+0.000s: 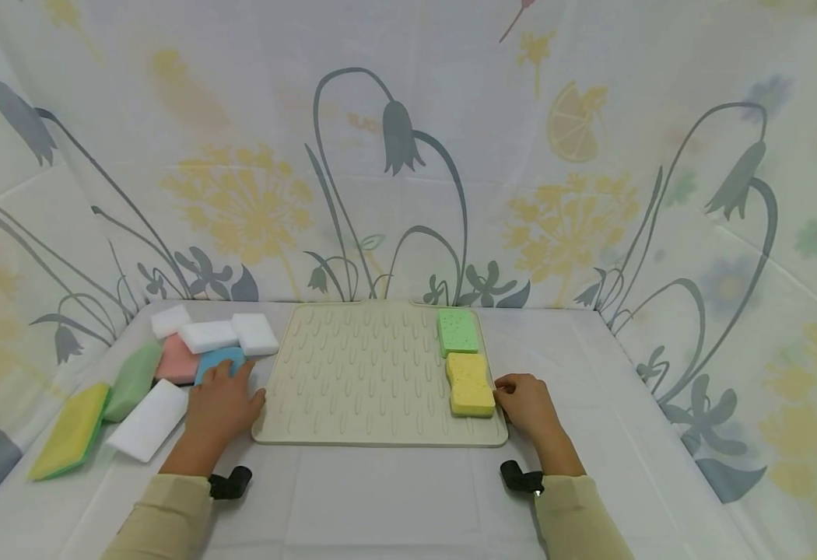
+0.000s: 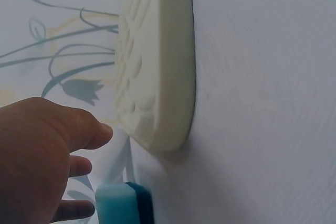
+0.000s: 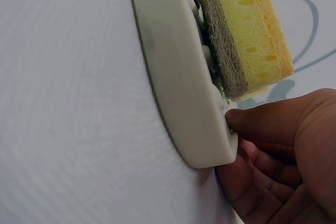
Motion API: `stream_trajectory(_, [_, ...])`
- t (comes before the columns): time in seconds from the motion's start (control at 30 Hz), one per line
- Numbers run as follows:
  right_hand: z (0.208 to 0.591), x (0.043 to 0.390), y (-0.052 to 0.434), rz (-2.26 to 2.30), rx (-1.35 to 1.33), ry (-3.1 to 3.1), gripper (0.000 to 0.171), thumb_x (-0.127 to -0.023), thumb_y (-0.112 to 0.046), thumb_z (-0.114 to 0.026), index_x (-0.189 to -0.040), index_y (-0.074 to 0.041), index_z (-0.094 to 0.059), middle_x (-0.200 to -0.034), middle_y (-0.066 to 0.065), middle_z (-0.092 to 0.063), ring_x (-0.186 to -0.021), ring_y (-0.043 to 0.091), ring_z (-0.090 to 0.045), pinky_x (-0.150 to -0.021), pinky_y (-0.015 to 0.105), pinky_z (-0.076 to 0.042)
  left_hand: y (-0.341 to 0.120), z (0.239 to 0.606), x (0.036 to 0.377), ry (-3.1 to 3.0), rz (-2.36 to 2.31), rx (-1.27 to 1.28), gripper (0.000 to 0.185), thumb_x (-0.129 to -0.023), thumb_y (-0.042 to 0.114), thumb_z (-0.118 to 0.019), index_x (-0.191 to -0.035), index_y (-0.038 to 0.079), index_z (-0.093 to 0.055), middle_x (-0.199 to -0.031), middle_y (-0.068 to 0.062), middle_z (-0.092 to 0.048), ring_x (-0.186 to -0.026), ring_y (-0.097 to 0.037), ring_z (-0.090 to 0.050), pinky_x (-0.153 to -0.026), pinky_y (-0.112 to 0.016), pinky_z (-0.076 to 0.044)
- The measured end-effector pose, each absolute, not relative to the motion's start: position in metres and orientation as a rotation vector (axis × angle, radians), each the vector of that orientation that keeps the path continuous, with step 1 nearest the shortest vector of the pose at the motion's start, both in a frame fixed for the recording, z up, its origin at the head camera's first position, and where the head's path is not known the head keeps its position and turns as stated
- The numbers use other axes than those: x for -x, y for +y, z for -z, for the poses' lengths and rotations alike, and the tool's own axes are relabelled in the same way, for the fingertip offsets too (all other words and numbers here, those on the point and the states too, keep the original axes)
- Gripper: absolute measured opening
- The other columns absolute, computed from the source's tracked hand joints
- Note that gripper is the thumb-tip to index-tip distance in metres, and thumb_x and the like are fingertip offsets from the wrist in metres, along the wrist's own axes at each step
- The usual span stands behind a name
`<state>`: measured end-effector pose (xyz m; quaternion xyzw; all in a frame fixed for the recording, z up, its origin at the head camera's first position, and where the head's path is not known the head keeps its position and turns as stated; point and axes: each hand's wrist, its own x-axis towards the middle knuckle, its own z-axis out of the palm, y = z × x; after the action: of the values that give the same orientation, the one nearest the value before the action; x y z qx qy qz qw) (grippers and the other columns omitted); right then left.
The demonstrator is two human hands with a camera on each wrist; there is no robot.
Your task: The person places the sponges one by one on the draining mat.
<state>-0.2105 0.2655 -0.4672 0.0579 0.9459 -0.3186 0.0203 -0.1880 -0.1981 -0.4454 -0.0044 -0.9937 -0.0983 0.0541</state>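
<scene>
Cream-coloured and ribbed, a silicone drying mat (image 1: 373, 373) lies flat at the middle of a white-covered worktop (image 1: 394, 505), with a person's two hands at its near corners. On the mat's right edge sit a green sponge (image 1: 458, 331) at the far end and a yellow sponge (image 1: 470, 384) just in front of it, the two nearly touching. The right hand (image 1: 531, 406) rests at the mat's near right corner, beside the yellow sponge; the right wrist view shows its thumb (image 3: 262, 121) laid against the top of the mat's rim and its curled fingers (image 3: 257, 182) below the rim, so it pinches the mat's corner, the yellow sponge's grey scouring face lying on the ribs just above. The left hand (image 1: 221, 404) lies palm down off the mat's left edge, fingers loosely extended, their tips on a blue sponge (image 1: 218, 362); in the left wrist view the fingers reach the sponge's side without closing round it, and the mat's corner stands just beside. Left of the blue sponge lies a cluster: a pink sponge (image 1: 176, 361), three white foam blocks (image 1: 214, 334) behind it, a larger white block (image 1: 148, 420) nearer the person, a pale green sponge (image 1: 131, 381) and a yellow-and-green sponge (image 1: 72, 430) at the far left. Floral-printed cloth (image 1: 408, 155) hangs behind and on both sides.
</scene>
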Motion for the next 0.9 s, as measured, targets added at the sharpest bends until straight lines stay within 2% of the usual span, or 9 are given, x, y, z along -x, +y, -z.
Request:
stream_trajectory(0.5, [0.468, 0.210, 0.266, 0.965, -0.176, 2.950, 0.029, -0.090, -0.018, -0.062, -0.112, -0.001, -0.070, -0.100, 0.011, -0.072, -0.085, 0.020, -0.064, -0.070, 0.033, -0.053, -0.212, 0.439, 0.184, -3.076, 0.299, -0.005, 0.053, -0.092, 0.025, -0.054, -0.138, -0.001, -0.045, -0.138, -0.038, -0.035, -0.127, -0.058, -0.031, -0.091, -0.073, -0.035])
stream_trajectory(0.9, [0.468, 0.211, 0.267, 0.965, -0.166, 2.943, 0.030, -0.090, -0.018, -0.062, -0.113, 0.000, -0.069, -0.099, 0.011, -0.072, -0.083, 0.019, -0.064, -0.070, 0.034, -0.053, -0.212, 0.436, 0.184, -3.130, 0.263, 0.001, 0.048, -0.094, 0.021, -0.052, -0.138, 0.004, -0.048, -0.140, -0.035, -0.034, -0.128, -0.058, -0.030, -0.090, -0.072, -0.036])
